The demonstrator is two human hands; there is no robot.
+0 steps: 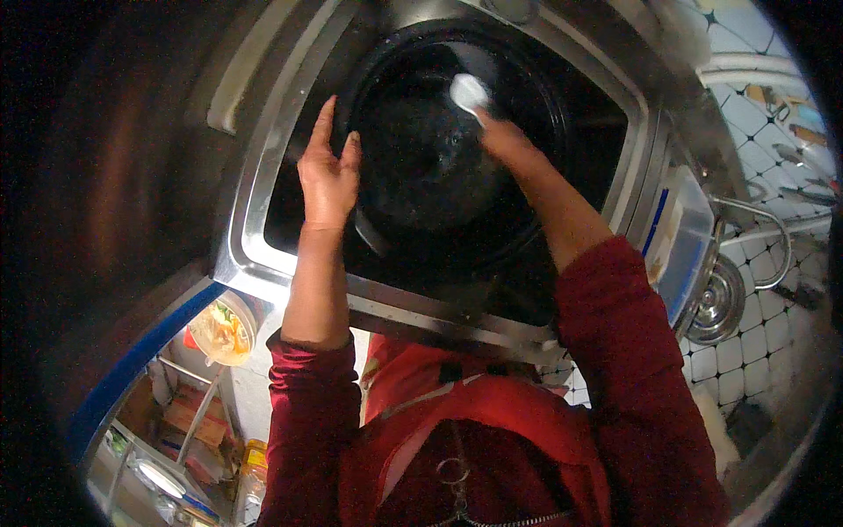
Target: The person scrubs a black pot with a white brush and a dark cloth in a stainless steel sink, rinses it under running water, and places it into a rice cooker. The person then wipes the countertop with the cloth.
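A large, dark round pan sits within a rectangular metal frame in front of me. My right hand is shut on a white spoon or small ladle, held over the far right part of the pan. My left hand is at the pan's left side with thumb and forefinger spread, holding nothing. Whether its fingertips touch the rim I cannot tell. The pan's inside is dark; what it holds cannot be made out.
To the right stand a clear plastic container and a round metal lid by the tiled wall. A bowl of food scraps is at the lower left, above a metal rack with a yellow-labelled bottle beside it.
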